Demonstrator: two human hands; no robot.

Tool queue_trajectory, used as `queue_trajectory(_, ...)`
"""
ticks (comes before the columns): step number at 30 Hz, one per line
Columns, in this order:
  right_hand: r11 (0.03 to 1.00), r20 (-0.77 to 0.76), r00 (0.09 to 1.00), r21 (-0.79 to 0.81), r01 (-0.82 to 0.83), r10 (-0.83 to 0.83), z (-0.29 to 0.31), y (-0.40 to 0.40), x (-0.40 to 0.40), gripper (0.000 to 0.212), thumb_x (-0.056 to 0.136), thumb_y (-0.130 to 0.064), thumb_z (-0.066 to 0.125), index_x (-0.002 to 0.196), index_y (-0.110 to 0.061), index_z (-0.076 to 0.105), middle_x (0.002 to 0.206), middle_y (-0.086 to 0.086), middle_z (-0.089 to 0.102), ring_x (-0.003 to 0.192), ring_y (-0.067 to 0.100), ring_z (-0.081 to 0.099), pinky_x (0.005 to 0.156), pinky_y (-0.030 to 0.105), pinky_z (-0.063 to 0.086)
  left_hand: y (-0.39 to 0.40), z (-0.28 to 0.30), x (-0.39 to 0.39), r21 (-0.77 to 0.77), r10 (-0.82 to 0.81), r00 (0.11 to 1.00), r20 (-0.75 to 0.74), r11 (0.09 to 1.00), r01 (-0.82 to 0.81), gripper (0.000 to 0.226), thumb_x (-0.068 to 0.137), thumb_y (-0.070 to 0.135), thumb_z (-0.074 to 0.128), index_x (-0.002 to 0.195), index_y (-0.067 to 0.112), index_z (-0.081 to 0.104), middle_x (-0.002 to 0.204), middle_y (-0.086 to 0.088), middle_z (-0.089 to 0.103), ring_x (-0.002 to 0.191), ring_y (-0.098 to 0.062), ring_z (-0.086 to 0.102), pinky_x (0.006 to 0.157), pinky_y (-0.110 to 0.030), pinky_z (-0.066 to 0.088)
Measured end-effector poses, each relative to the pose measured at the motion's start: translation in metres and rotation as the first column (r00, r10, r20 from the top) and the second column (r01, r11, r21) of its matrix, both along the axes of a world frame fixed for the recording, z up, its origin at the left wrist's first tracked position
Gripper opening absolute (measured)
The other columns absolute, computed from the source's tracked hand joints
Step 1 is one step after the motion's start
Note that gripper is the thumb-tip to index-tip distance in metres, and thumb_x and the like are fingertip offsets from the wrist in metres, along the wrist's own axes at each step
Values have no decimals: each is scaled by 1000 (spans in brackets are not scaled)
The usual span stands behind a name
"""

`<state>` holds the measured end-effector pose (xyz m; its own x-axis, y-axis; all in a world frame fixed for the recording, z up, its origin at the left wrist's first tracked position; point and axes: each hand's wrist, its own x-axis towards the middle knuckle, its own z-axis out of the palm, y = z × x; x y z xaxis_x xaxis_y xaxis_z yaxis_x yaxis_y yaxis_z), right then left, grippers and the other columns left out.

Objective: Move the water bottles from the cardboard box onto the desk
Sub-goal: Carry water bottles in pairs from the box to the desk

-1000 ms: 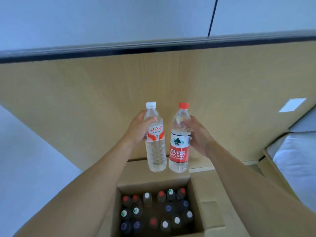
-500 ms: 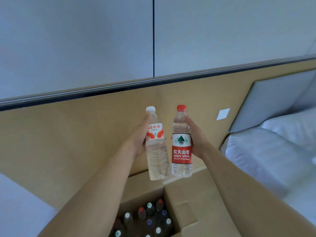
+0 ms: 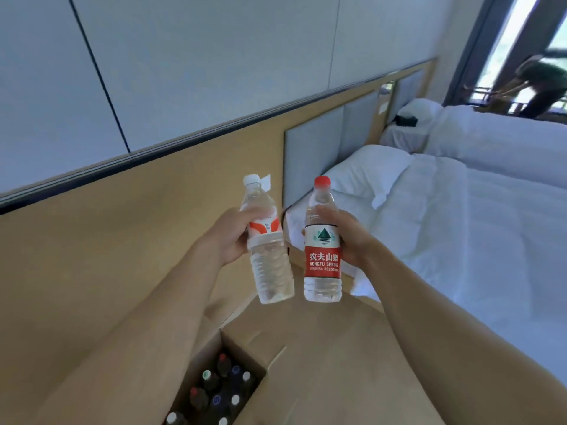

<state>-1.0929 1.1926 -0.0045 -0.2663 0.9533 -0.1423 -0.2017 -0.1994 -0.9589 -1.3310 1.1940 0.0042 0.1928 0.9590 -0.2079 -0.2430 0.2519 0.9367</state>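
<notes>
Two clear plastic water bottles are up in the air, one in each hand, and the view has swung to the right within the last second. The open brown cardboard box (image 3: pixel 285 357), which sat squarely below the bottles a moment ago, has slid to the lower edge of the picture, and a white-sheeted bed (image 3: pixel 460 240) has come in to the right of the box. By my reading the person is turning away from the box to carry the pair to the bench, which does not show in this view.

The left hand (image 3: pixel 230 237) is wrapped round the white-capped bottle with the orange-and-white label (image 3: pixel 267 240), fingers curled over the label band; the bottle leans with its cap tipped away to the left. The right hand (image 3: pixel 349 237) is clasped round the red-capped bottle with the red-and-white Nongfu Spring label (image 3: pixel 322 240), held upright. Both bottles hang above the box's far flap, close together but not touching, with each hand on its outer side.

More capped bottles (image 3: pixel 214 391) stand inside the box, so most of the job looks still to be done.
</notes>
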Motion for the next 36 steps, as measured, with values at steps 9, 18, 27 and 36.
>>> queue_trajectory(9, 934, 95, 930, 73, 350, -355, 16, -126, 187, 47, 81, -37, 76, 126, -32, 66, 125, 8, 69, 112, 30, 67, 88, 49, 56, -26, 19, 166, 88, -344, 934, -100, 932, 352, 85, 44, 32, 102, 120, 13, 68, 108, -12, 73, 101, -33, 69, 93, -54, 55)
queue_trajectory(18, 748, 62, 745, 75, 660, -664, 27, -303, 352, 55, 84, -40, 69, 137, -36, 52, 127, 5, 65, 115, 30, 64, 92, 50, 54, -122, 38, 368, 101, -682, 702, -206, 698, 709, 73, 58, 50, 93, 123, 40, 62, 115, -1, 74, 113, -28, 66, 91, -63, 51)
queue_trajectory(27, 593, -9, 594, 52, 804, -804, 39, -486, 492, 50, 98, -25, 57, 144, -12, 43, 126, 19, 57, 108, 32, 61, 97, 48, 50, -275, 49, 568, 113, -821, 524, -228, 512, 851, 76, 64, 48, 85, 131, 23, 58, 111, -4, 75, 110, -28, 67, 94, -65, 50)
queue_trajectory(36, 441, 170, 418, 133, 888, -893, 55, -626, 590, 52, 87, -36, 68, 130, -7, 60, 114, 11, 72, 112, 31, 67, 100, 49, 51, -398, 66, 715, 115, -897, 349, -271, 330, 937, 77, 58, 49, 87, 124, 24, 59, 110, -4, 74, 106, -26, 69, 91, -63, 52)
